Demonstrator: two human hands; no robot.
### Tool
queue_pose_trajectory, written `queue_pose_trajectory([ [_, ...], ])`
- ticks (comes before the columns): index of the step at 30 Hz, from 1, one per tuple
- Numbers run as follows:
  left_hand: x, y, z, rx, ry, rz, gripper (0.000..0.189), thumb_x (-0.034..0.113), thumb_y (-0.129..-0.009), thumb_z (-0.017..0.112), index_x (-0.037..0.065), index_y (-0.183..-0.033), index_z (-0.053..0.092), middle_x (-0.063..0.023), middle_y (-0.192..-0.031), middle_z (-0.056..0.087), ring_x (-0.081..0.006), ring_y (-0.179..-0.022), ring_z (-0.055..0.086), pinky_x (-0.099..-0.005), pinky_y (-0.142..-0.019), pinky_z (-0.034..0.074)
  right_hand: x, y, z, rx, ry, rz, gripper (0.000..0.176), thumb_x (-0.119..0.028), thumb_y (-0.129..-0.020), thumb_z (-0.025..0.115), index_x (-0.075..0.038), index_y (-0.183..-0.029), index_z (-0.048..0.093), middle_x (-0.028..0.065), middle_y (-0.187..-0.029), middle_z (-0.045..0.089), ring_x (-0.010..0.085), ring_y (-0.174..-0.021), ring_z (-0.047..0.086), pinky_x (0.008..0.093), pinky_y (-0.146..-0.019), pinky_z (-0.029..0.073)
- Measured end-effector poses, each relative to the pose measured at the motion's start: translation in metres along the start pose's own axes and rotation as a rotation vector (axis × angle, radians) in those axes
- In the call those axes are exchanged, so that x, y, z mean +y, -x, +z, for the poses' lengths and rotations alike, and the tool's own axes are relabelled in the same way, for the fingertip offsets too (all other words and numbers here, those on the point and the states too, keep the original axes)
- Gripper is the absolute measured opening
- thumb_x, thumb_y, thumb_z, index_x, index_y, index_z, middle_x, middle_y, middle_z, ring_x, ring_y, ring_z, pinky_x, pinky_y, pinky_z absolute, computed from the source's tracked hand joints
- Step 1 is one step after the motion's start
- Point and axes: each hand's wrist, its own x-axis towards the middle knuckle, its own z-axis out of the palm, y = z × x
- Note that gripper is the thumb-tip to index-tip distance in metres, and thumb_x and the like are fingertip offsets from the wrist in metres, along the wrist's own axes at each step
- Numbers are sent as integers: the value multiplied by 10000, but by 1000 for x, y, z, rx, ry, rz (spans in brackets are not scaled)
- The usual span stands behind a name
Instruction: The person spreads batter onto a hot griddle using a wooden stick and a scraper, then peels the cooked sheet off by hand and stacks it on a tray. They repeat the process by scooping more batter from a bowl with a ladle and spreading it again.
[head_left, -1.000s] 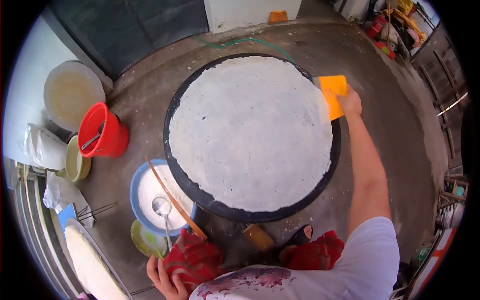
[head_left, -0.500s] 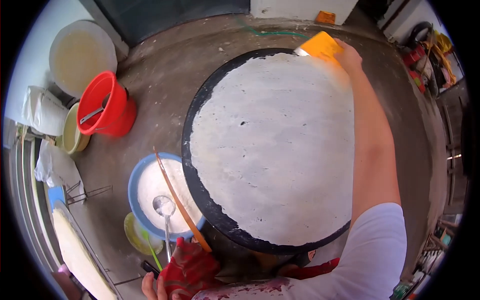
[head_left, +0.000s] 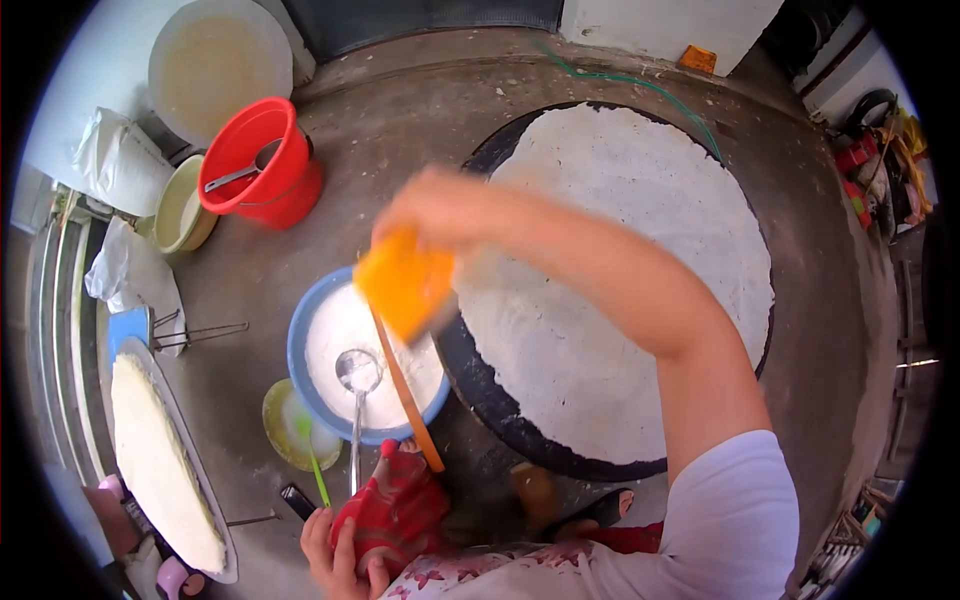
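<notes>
My right hand (head_left: 437,210) is closed round an orange scraper (head_left: 405,283), blurred by motion, above the rim of a blue basin (head_left: 298,345) of white batter. A ladle (head_left: 359,373) and a wooden stick (head_left: 405,395) rest across that basin. On the right lies a large round black griddle (head_left: 485,395) with a thin white sheet (head_left: 630,200) spread over most of it. My left hand (head_left: 338,553) lies low by my lap, fingers spread against red cloth (head_left: 395,510).
A red bucket (head_left: 280,195) holding a ladle, an olive basin (head_left: 185,210) and a white bag (head_left: 122,160) stand upper left. A small yellow-green bowl (head_left: 285,430) with a green-handled tool is beside the blue basin. Pale stacked sheets (head_left: 160,460) lie lower left.
My right hand has swung the orange scraper from the griddle's far edge leftward to above the blue basin. The view has shifted, and my left hand remains by the red cloth.
</notes>
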Motion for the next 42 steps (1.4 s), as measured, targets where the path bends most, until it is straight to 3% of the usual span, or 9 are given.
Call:
queue_pose_trajectory([
  [4,-9,17,-2,63,48,26,396,218,-795,566,-5,-1122,540,-220,-1220,430,-387,-1112,409,-454,-944,322,-144,78,53,-586,225,-210,160,-183,-698,554,-96,-755,676,87,-776,651,235,-775,626,371,-697,481],
  [7,-19,33,-4,79,84,52,402,226,-792,570,-1,-1122,542,-213,-1261,404,-382,-1136,394,-452,-955,311,-206,166,108,-634,162,-329,91,-164,-631,583,-103,-604,645,58,-622,616,220,-649,595,345,-598,425],
  [13,-31,55,3,169,148,93,421,120,-707,521,-42,-1095,520,-241,-1219,400,-406,-1103,400,-460,-921,322,-244,257,69,-325,65,353,226,-238,-687,594,-90,-858,608,98,-766,636,277,-698,618,387,-627,479],
  [15,-31,57,5,165,163,131,401,97,-718,520,-42,-1094,520,-235,-1224,399,-393,-1106,399,-447,-909,329,-238,296,58,-51,-140,811,348,-301,-738,600,-57,-980,548,129,-824,629,323,-771,605,397,-680,478],
  [19,-36,61,12,225,196,158,359,84,-748,527,-35,-1087,529,-210,-1237,399,-361,-1108,401,-407,-892,346,-165,406,84,1273,-435,961,274,-137,-759,668,8,-945,528,91,-915,613,147,-800,581,269,-697,475],
  [23,-37,63,16,244,212,166,347,81,-755,536,-29,-1084,536,-193,-1240,405,-337,-1105,411,-384,-895,353,-135,487,65,1646,-135,1399,298,-34,-695,669,27,-947,523,116,-868,617,183,-750,611,292,-683,492],
  [33,-10,56,8,337,109,368,361,27,-724,564,-1,-1083,544,-187,-1212,438,-364,-1101,424,-406,-914,354,-240,378,181,1373,-247,1413,343,-2,-678,653,-17,-967,470,121,-905,602,226,-827,598,335,-729,480],
  [37,32,24,0,288,110,711,409,13,-665,603,34,-1070,550,-178,-1164,477,-374,-1064,454,-440,-892,381,-330,315,186,696,-311,1111,390,-246,-706,642,-77,-1006,459,184,-842,601,367,-819,578,437,-689,460],
  [42,94,-43,26,88,65,930,488,78,-634,662,46,-1100,521,-119,-1122,503,-310,-1040,466,-396,-862,410,-354,310,142,411,-113,875,285,-183,-706,604,-76,-934,470,154,-740,606,341,-724,596,440,-617,458],
])
